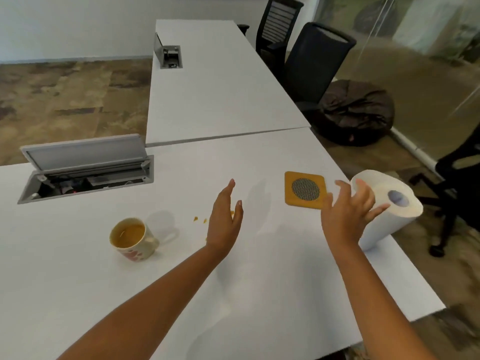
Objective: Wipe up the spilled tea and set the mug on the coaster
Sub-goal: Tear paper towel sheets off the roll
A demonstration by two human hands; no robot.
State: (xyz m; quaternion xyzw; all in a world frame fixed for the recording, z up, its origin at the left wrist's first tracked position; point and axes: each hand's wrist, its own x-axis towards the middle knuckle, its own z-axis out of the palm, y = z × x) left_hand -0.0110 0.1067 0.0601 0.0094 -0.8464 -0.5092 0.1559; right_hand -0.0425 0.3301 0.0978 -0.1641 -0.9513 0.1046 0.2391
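Note:
A cream mug point(135, 239) with red flower prints stands upright on the white table point(259, 281), with tea inside. Small orange tea drops point(200, 219) lie on the table to its right. My left hand point(224, 219) hovers open over those drops, partly hiding them. A yellow square coaster point(304, 189) with a dark mesh centre lies further right. A paper towel roll point(389, 211) stands near the table's right edge. My right hand point(348, 211) is open with spread fingers, right beside the roll; its fingertips overlap the roll, and contact is unclear.
An open cable box point(83, 175) with a raised lid is set into the table at the left. A second white table point(220, 87) adjoins behind. Black office chairs point(311, 63) and a dark beanbag point(355, 113) stand to the right, beside a glass wall.

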